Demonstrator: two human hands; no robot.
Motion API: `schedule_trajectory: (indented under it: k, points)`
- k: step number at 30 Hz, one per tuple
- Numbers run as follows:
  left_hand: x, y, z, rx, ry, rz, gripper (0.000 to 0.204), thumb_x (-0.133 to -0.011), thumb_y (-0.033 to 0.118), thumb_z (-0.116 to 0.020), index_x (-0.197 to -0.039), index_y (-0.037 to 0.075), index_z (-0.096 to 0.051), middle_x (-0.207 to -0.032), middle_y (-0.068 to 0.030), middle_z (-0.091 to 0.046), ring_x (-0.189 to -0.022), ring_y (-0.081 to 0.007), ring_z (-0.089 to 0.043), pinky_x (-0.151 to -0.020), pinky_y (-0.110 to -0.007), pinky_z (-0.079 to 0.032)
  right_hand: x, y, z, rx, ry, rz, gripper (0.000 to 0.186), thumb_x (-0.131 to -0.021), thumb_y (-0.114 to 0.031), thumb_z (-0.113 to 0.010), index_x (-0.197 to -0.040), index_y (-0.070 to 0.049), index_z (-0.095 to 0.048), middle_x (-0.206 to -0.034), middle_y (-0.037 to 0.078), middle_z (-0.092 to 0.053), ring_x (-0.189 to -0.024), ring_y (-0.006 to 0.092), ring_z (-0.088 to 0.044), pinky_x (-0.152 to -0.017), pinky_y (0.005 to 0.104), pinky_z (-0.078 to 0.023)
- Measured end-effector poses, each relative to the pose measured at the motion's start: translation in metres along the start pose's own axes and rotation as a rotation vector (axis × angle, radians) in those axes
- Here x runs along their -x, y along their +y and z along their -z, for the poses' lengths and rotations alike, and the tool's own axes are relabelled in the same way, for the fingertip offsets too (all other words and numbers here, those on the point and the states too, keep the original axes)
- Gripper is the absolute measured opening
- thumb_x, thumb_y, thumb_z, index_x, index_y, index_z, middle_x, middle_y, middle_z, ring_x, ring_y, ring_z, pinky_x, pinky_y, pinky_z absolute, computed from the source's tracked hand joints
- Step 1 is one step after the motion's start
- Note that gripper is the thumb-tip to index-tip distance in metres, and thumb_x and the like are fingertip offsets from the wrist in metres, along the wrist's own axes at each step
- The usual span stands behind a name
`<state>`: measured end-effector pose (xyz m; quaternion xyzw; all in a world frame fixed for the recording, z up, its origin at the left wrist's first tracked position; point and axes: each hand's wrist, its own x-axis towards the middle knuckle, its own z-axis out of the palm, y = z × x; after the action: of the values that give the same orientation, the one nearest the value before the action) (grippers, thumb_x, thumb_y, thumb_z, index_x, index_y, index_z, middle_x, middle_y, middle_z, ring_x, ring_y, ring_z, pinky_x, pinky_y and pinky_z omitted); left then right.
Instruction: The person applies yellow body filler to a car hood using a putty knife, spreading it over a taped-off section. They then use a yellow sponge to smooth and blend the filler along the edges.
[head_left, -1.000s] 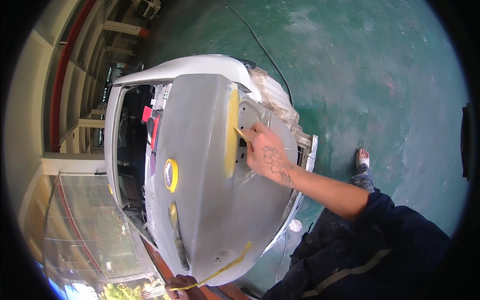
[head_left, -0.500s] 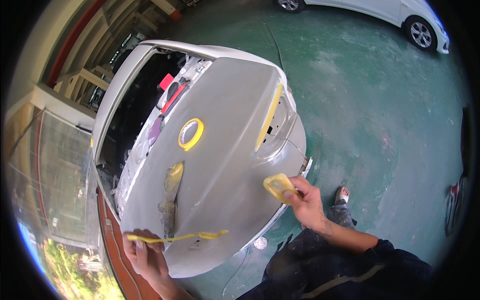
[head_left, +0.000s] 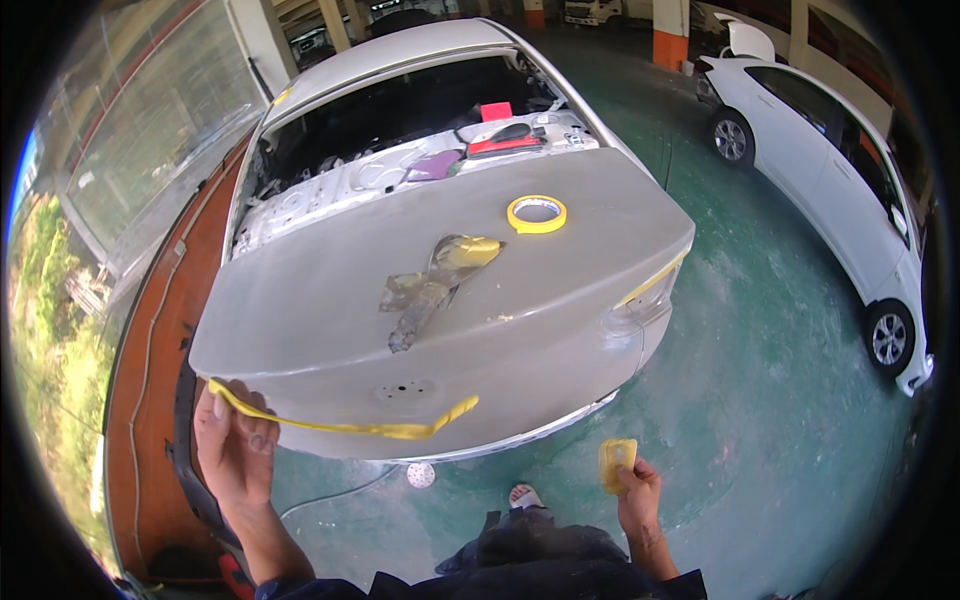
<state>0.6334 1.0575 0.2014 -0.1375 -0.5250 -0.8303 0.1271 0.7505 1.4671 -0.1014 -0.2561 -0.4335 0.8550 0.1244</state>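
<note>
My left hand point(head_left: 238, 455) pinches one end of a long, slightly twisted strip of yellow masking tape point(head_left: 345, 428). The strip stretches rightward in front of the rear face of a grey, sanded trunk lid point(head_left: 290, 300); whether it touches the panel I cannot tell. In my right hand point(head_left: 640, 500) is a flat yellow spreader point(head_left: 612, 463), held in front of the car over the floor. A roll of yellow masking tape point(head_left: 537, 227) lies on the lid. Near it rests a putty knife point(head_left: 432, 292) with yellow filler on its blade and a crumpled clear scrap beside its handle.
Red and purple tools point(head_left: 505, 141) lie on the white ledge behind the lid. Yellow tape point(head_left: 652, 280) borders the right lamp opening. A white car point(head_left: 810, 150) stands at right on the green floor. A hose point(head_left: 345, 492) and a white perforated disc point(head_left: 420, 475) are by my feet.
The view has turned, so the car's rear now faces me squarely. My right hand with the spreader has moved off the car's rear corner. My left hand still holds the tape strip.
</note>
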Motion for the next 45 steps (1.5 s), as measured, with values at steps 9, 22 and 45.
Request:
schedule_trajectory:
  k: [9, 22, 45]
  points:
    - [0.299, 0.048, 0.233, -0.875, 0.856, 0.181, 0.013, -0.098, 0.011, -0.063, -0.087, 0.004, -0.064, -0.069, -0.0016, -0.062, -0.051, -0.005, -0.047, -0.047, -0.021, -0.035, 0.021, 0.034, -0.004, 0.21, -0.358, -0.191, 0.03, -0.091, 0.003, -0.062, -0.121, 0.005, -0.067, -0.11, 0.007, -0.071, -0.098, 0.0142, -0.065, -0.089, 0.0307, -0.051]
    - [0.547, 0.131, 0.432, -2.02, 0.839, 0.81, 0.02, -0.091, 0.023, -0.069, -0.089, 0.003, -0.064, -0.082, -0.0226, -0.069, -0.083, -0.0438, -0.068, -0.072, -0.053, -0.054, 0.199, 0.159, -0.091, 0.338, -0.646, -0.4, 0.036, -0.093, 0.004, -0.053, -0.127, 0.008, -0.061, -0.119, 0.012, -0.067, -0.106, 0.0212, -0.066, -0.093, 0.0345, -0.052]
    - [0.489, 0.128, 0.668, -1.092, 0.639, 0.933, 0.03, -0.099, 0.025, -0.064, -0.092, -0.003, -0.059, -0.077, -0.0154, -0.068, -0.059, -0.0201, -0.062, -0.053, -0.031, -0.049, 0.337, 0.33, -0.291, -0.022, -0.366, -0.262, 0.033, -0.095, 0.002, -0.056, -0.129, 0.002, -0.057, -0.122, 0.011, -0.064, -0.113, 0.0245, -0.064, -0.1, 0.0398, -0.051]
